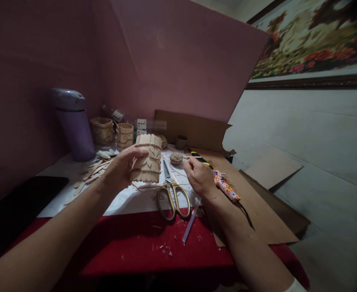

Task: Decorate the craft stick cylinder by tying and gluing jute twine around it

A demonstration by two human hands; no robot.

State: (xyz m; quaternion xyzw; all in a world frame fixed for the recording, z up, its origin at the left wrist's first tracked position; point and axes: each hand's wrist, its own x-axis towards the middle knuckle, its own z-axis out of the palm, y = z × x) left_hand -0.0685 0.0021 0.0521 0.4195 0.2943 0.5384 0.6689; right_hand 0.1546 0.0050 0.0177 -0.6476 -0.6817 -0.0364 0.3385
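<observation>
Head view, and just left of centre the left hand (120, 163) is clamped round a stick-sided holder (146, 159), thumb across its front, holding it over the white paper (122, 207). Plenty done here: pale slats line the visible side, twine bands cross near top and bottom, and leaf shapes sit between them. That face looks close to complete, I'd judge; the far side is hidden, so what's left there I can't call. Over to centre right: the right hand (199, 175) has its fingers curled together by a thin pale strip (193, 157), but whether they grip it, I cannot tell. Upper left, two similar pots (125, 136) stand decorated, side by side. Supplies remain: loose sticks (95, 170) at left, a twine ball (176, 158) mid-frame, scissors (168, 179) below it, and a flower-patterned glue gun (226, 185) to the right. Pale scraps dot the red-covered surface (130, 239), lower centre!
</observation>
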